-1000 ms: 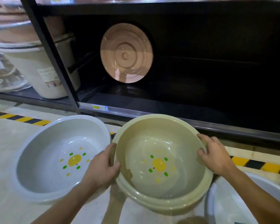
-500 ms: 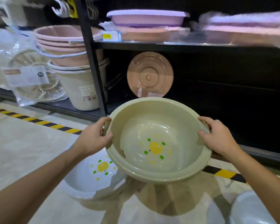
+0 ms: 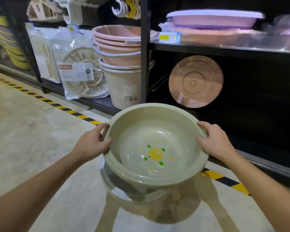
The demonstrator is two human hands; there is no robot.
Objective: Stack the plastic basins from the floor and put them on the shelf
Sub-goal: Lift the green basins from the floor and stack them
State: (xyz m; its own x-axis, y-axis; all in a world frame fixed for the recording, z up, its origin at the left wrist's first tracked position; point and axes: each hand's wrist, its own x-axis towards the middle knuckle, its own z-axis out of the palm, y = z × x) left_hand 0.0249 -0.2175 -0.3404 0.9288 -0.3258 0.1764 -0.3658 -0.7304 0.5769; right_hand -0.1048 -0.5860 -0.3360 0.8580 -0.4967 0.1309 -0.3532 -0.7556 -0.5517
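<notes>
A pale green plastic basin [image 3: 155, 146] sits upright in the air, mouth up, with a yellow and green flower print on its bottom. A second rim shows just under its own, so it looks nested. Below it, a clear-grey basin [image 3: 117, 190] rests on the floor.

Pale floor [image 3: 32, 148] w/ yellow-black hazard tape [image 3: 70, 111] along the shelf [image 3: 224, 49] base. A clear basin [image 3: 117, 191] sits on the floor. Lower shelf board: beige bucket [image 3: 124, 87] w/ pink buckets [image 3: 117, 44] stacked in it, bagged goods [image 3: 79, 74] beside. Upper board: purple basin [image 3: 214, 19] on top of a stack.
</notes>
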